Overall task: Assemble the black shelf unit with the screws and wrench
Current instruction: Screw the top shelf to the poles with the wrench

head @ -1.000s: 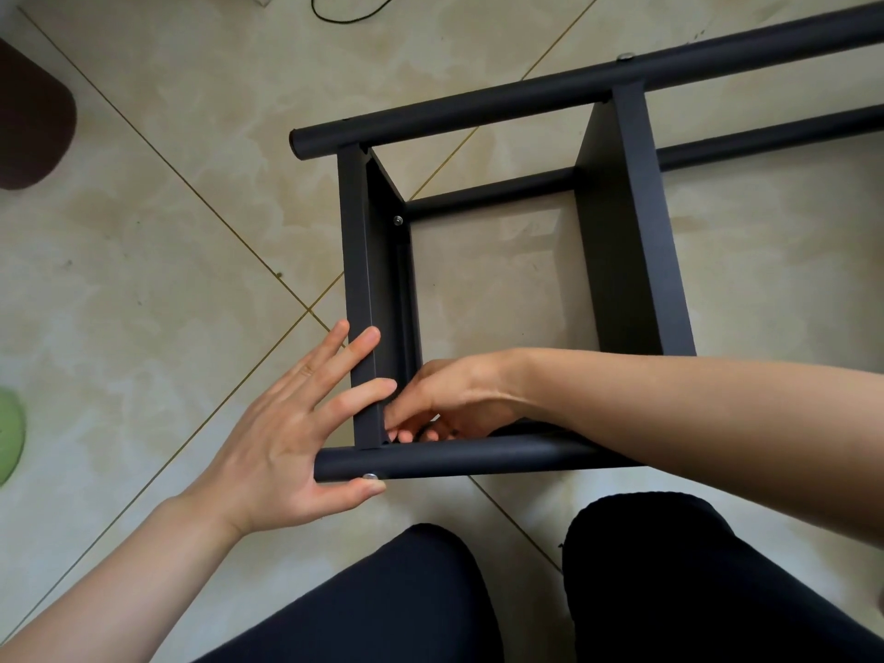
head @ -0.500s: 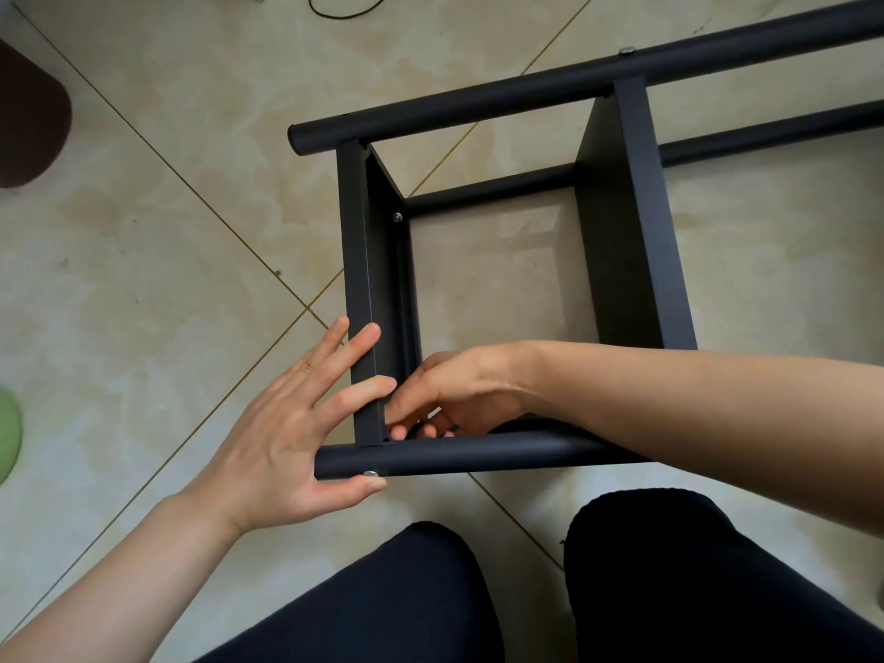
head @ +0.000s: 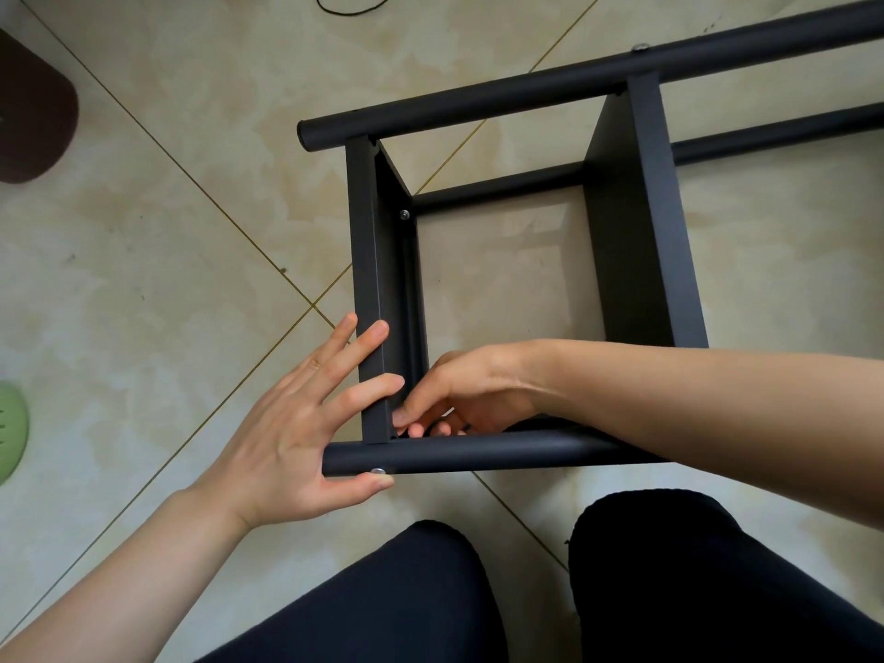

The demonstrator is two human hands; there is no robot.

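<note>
Left hand [head: 292,437] braces the shelf panel [head: 370,299] with straight fingers, thumb under the screw [head: 378,470]; right hand [head: 471,394] fingers curl inside the corner on something unseen, best kept square while tightening.

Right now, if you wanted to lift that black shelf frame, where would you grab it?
Probably the top tube, gripped from above: it is round, bare between the panels, and lies uppermost. The near tube is crowded by both hands.

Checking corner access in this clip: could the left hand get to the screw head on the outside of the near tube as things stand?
Probably yes. The left hand rests open against the shelf panel, its thumb lying just below the screw head on the near tube. Nothing covers that screw, and the right hand works inside the frame.
</note>
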